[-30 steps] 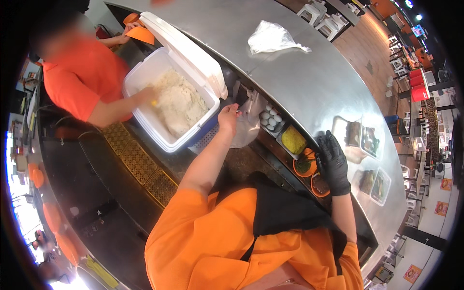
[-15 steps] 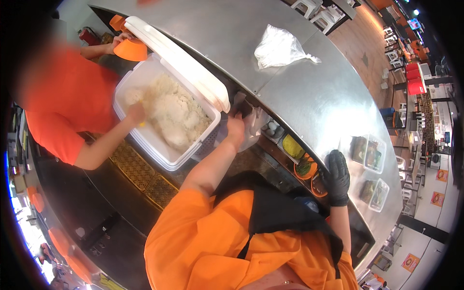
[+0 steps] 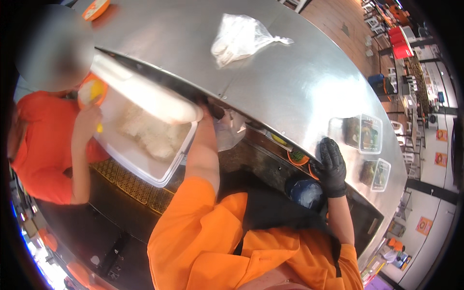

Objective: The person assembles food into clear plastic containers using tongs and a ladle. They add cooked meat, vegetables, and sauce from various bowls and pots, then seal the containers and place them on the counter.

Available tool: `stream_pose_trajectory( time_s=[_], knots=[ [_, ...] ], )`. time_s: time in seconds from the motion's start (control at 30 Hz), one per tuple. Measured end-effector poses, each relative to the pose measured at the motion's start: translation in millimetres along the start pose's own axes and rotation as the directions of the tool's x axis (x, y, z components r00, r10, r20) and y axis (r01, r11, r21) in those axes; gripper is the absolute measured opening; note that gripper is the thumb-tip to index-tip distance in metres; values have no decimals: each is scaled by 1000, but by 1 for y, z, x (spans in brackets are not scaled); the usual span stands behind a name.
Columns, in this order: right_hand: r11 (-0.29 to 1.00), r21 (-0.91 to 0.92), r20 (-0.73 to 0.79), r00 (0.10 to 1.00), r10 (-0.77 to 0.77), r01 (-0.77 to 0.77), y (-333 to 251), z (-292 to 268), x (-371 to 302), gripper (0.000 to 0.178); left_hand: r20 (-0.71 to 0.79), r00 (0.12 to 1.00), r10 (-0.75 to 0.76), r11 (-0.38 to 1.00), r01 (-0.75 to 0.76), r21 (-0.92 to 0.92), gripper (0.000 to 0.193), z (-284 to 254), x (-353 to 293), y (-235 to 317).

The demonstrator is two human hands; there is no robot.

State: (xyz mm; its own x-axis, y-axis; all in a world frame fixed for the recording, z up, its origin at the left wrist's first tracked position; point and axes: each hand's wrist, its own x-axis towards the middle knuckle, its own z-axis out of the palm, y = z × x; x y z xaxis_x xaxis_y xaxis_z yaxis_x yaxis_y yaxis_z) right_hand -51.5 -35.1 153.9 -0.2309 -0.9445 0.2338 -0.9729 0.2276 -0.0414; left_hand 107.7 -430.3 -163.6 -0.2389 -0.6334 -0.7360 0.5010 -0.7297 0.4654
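My left hand (image 3: 207, 114) reaches in under the counter's edge, past the corner of a large white box (image 3: 166, 178) of cooked rice (image 3: 152, 135). Its fingers are hidden there, next to a clear plastic bag (image 3: 229, 133). On the steel counter's (image 3: 290, 87) near edge lies my right hand (image 3: 330, 166), in a black glove, flat with fingers stretched out and holding nothing. Two clear lidded food boxes (image 3: 369, 135) (image 3: 381, 175) stand to its right. The box's white lid (image 3: 145, 92) is tilted up along the counter side.
At left a co-worker's hand (image 3: 88, 120) holds a yellow utensil at an orange bowl (image 3: 86, 99) with white food. A tied plastic bag (image 3: 239, 41) and another orange bowl (image 3: 95, 8) sit on the counter. Beneath its edge are orange tubs (image 3: 297, 158) and a blue container (image 3: 305, 193).
My left hand has gone further under the counter. The co-worker's hand has left the rice for the orange bowl. The lid leans lower over the rice. My right hand stays on the edge.
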Motion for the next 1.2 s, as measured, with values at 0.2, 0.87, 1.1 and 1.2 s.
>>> stream_pose_trajectory(
  time_s=[0.2,0.87,1.1,1.2],
  knots=[
    [999,43,-30,1000,0,1,3,3,-4,75,-72,976,204,979,-204,7,44,-8,45,0],
    [1000,21,-10,1000,-5,5,0,1,2,74,-65,833,550,827,-553,-102,43,-3,31,-2],
    [999,-18,1,999,50,-50,-4,-1,-5,74,-33,904,427,901,-428,-68,43,-27,-1,-58],
    [1000,-5,-35,999,25,-25,-5,-4,-1,73,150,810,566,252,-344,905,41,-100,80,-80]
  ],
)
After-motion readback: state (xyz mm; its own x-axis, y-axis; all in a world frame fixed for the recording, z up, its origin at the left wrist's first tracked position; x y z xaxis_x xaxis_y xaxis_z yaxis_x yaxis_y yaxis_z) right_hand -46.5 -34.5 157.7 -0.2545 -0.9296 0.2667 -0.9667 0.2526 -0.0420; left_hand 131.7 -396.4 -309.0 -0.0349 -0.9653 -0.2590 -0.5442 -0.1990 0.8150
